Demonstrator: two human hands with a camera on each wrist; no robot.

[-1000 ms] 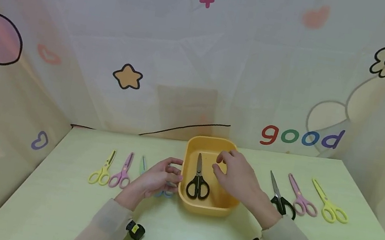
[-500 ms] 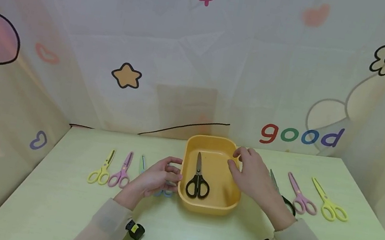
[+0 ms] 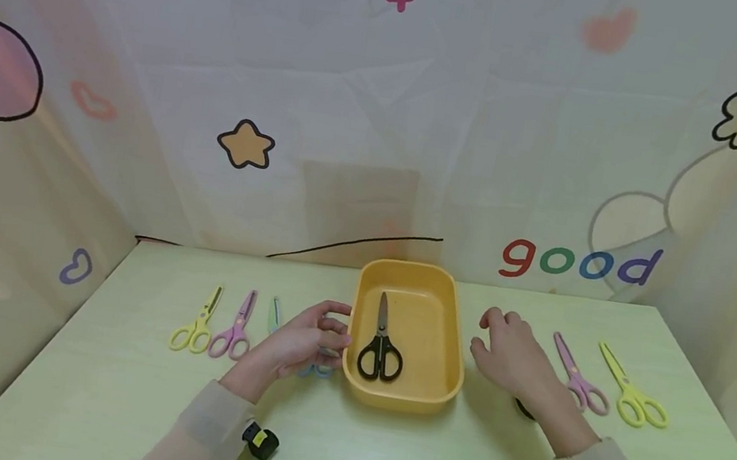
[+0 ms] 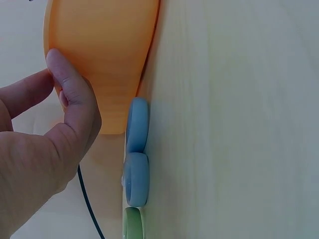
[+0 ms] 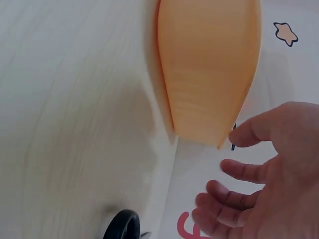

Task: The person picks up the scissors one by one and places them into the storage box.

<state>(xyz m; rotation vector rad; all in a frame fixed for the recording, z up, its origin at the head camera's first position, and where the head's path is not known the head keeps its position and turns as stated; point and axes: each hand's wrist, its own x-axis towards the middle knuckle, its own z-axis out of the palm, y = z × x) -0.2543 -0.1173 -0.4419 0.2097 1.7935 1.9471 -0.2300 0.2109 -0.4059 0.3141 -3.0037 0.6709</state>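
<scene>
My left hand (image 3: 301, 338) holds the left rim of a yellow plastic bin (image 3: 455, 340), thumb at the edge and the other fingers bent against its outer side; the bin looks orange (image 4: 107, 55) in the left wrist view. Inside the bin lies a pair of black-handled scissors (image 3: 380, 353), blades toward the back. To the right of the bin my right hand (image 3: 511, 356) hovers with loosely bent fingers, holding nothing. It hides most of another black-handled pair of scissors; a black handle loop (image 5: 122, 226) shows low in the right wrist view.
Yellow scissors (image 3: 193, 335), purple scissors (image 3: 231, 341) and green scissors (image 3: 274, 316) lie left of the bin, with blue handle loops (image 4: 137, 179) beside it. Farther right are purple scissors (image 3: 578, 388) and yellow scissors (image 3: 633, 405). A printed curtain (image 3: 334, 80) stands behind the table.
My right hand has moved from over the bin, past its right rim, to above the black-handled scissors on the right. My left hand and the bin have stayed in place.
</scene>
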